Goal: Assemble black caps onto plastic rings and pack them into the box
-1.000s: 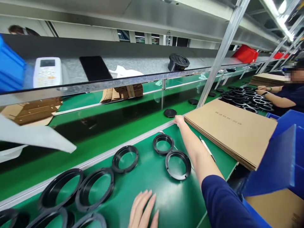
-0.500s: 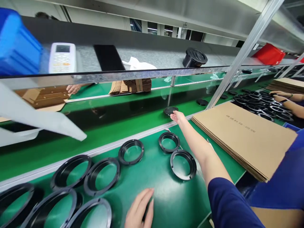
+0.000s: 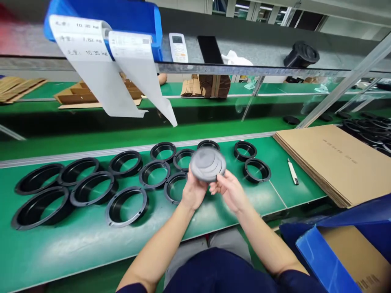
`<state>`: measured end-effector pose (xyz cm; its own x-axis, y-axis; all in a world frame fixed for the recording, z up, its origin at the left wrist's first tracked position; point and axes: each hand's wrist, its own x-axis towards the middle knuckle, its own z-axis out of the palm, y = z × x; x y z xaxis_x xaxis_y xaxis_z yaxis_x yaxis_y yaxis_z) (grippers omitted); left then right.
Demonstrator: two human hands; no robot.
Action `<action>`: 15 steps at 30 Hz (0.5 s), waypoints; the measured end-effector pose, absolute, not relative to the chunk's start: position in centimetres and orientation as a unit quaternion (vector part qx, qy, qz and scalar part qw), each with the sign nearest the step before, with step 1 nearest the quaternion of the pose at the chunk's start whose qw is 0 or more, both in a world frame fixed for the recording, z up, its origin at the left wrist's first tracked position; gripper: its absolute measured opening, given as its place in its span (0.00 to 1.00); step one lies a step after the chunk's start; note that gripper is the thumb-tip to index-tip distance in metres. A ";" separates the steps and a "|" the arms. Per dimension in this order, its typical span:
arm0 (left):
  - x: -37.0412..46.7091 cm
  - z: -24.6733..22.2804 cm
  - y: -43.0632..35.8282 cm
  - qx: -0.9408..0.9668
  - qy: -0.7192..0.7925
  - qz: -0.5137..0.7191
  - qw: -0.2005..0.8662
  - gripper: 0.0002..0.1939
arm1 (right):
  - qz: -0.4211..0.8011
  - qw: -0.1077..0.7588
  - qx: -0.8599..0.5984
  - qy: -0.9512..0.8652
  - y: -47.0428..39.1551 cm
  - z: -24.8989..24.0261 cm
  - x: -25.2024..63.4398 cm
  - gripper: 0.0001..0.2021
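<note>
Both hands are raised over the middle of the green surface [image 3: 76,252], holding a round dark disc [image 3: 208,164] between them, its face tilted toward the camera and somewhat blurred. The left hand [image 3: 193,192] is closed on the disc's lower left rim, thumb and fingers wrapped around the edge. The right hand [image 3: 229,189] sits just below and to the right of the disc with its fingers loosely curled, fingertips at the lower right rim; whether they press on it cannot be told. Under and around the hands, black plastic rings [image 3: 126,205] lie flat on the surface in loose rows running from its left end to past the middle, larger ones toward the left, smaller ones toward the far edge. A white pen [image 3: 292,171] lies right of the rings, just beside a stack of flat cardboard sheets [image 3: 339,160] at the surface's right end. A blue bin [image 3: 324,260] with cardboard inside stands at the near right corner. On the shelf [image 3: 259,70] above sit a blue crate [image 3: 122,16] with hanging paper labels, a white remote [image 3: 179,47] and a black round part [image 3: 301,55].
</note>
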<state>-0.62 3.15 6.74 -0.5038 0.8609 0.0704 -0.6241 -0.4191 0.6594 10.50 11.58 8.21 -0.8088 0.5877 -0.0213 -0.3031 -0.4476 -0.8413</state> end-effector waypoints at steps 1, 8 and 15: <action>-0.9 6.9 2.9 0.196 0.283 0.808 0.478 0.49 | 0.841 0.248 -0.168 -0.450 9.9 7.0 10.9 0.23; -0.7 7.2 3.1 0.134 0.206 0.803 0.542 0.32 | 0.691 0.274 -0.274 -0.611 9.7 4.8 13.9 0.31; 0.8 7.0 3.5 0.062 0.222 0.755 0.614 0.29 | 0.277 0.389 -0.179 -0.860 12.8 6.3 15.6 0.23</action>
